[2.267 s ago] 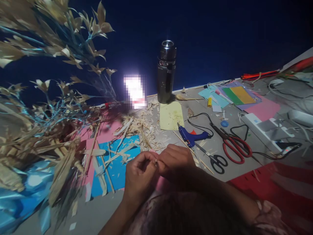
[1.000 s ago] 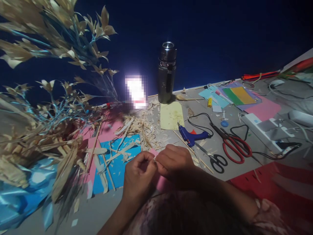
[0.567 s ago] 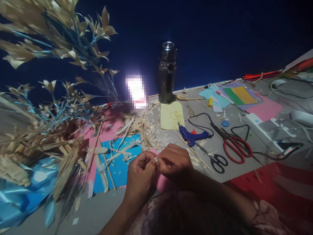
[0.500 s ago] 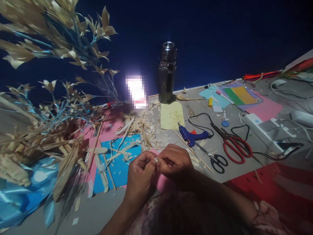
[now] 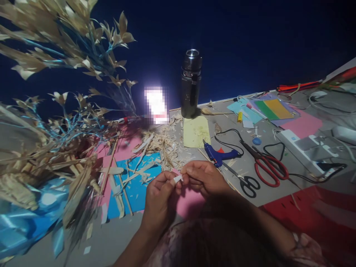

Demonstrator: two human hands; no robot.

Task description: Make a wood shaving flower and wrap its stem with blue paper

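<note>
Between both hands is a small white piece (image 5: 177, 179), thin and pointed, perhaps paper or husk; I cannot tell which. My left hand (image 5: 159, 193) is closed, pinching it between thumb and fingers. My right hand (image 5: 204, 179) is closed too, its thumb and fingertips pinched at the piece's right end. Under the hands lies pink paper (image 5: 190, 204). Left of them, a blue sheet (image 5: 141, 198) carries husk strips and thin sticks. A blue glue gun (image 5: 219, 154) lies just beyond my right hand, beside black-handled scissors (image 5: 248, 185).
Larger red-handled scissors (image 5: 271, 170) and a power strip (image 5: 300, 152) lie at right. A dark flask (image 5: 190, 87) stands at the back by a yellow sheet (image 5: 196, 131). Husk scraps (image 5: 164, 144) cover the middle; dried husk flowers (image 5: 83, 63) rise at left. A bright light (image 5: 155, 104) glows behind.
My right hand's fingers have loosened and shifted slightly right, apart from the left hand. More of the white piece now shows between the fingertips.
</note>
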